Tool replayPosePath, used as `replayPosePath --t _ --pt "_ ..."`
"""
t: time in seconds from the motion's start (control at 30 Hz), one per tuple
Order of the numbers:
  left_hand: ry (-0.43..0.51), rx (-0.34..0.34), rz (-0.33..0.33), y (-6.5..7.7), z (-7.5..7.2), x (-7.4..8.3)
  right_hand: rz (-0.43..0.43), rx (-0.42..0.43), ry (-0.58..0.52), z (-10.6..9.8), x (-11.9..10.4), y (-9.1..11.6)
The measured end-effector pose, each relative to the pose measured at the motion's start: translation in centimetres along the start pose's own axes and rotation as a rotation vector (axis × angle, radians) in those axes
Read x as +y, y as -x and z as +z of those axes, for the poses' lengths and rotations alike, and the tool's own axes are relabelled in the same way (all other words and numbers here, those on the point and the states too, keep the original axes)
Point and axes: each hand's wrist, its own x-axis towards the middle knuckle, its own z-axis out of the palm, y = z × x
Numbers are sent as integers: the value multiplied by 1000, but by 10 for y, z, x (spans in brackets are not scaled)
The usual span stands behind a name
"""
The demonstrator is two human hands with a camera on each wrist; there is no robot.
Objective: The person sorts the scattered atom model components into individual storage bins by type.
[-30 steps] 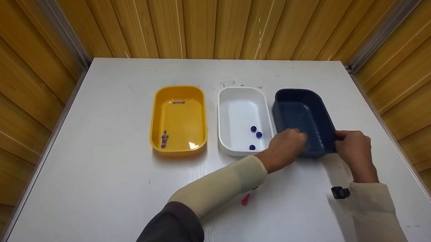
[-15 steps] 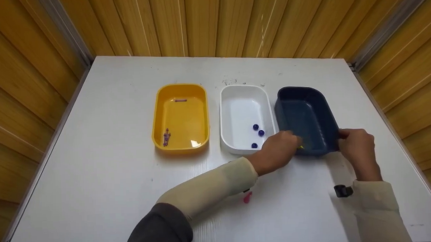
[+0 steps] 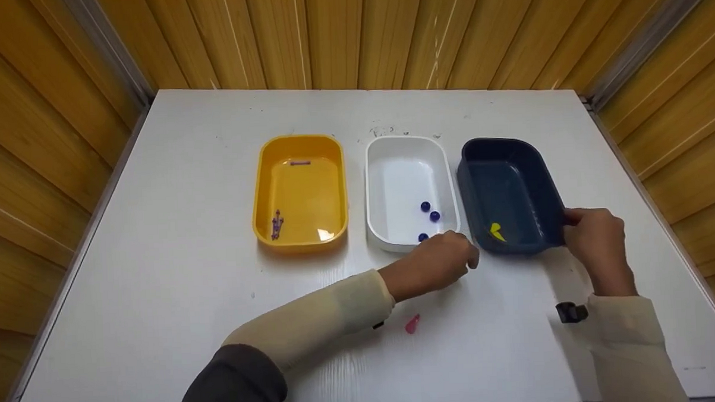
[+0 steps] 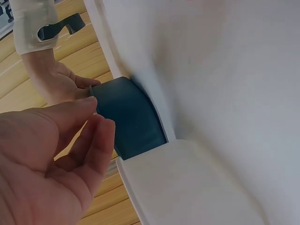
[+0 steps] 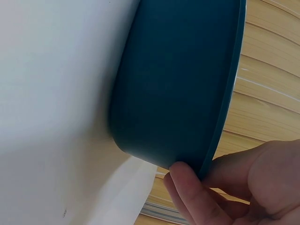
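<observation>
My right hand (image 3: 597, 243) pinches the near right corner of a dark blue plastic tray (image 3: 547, 185); in the right wrist view the thumb and fingers (image 5: 190, 192) grip its rim. Near the front of that tray lies a small bright yellow piece (image 3: 496, 232). My left hand (image 3: 434, 261) hovers by the near right corner of a white tray (image 3: 372, 194), overlapping its rim in the head view. Its fingers (image 4: 96, 150) are loosely bent and hold nothing, thumb and fingertips slightly apart. Several dark blue beads (image 3: 434, 216) lie in the white tray.
To the left stands a yellow tray (image 3: 344, 192) with several small purple bar-shaped pieces (image 3: 276, 226) inside. A pink teardrop-shaped piece (image 3: 412, 324) lies on the white table (image 3: 176, 290) below the left forearm. Wood-look panels (image 3: 334, 35) close off the back and sides.
My left hand has come out of the dark blue tray and moved left toward the white one, releasing the yellow piece inside. The right hand keeps its grip on the corner.
</observation>
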Motion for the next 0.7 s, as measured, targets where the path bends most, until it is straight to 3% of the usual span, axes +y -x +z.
replayPosePath --t 0.43,0.7 --pt "8 -181 161 24 2 -22 -7 1 20 0 -1 -1" --pt "9 -256 229 36 5 -36 11 -14 17 0 -1 -2"
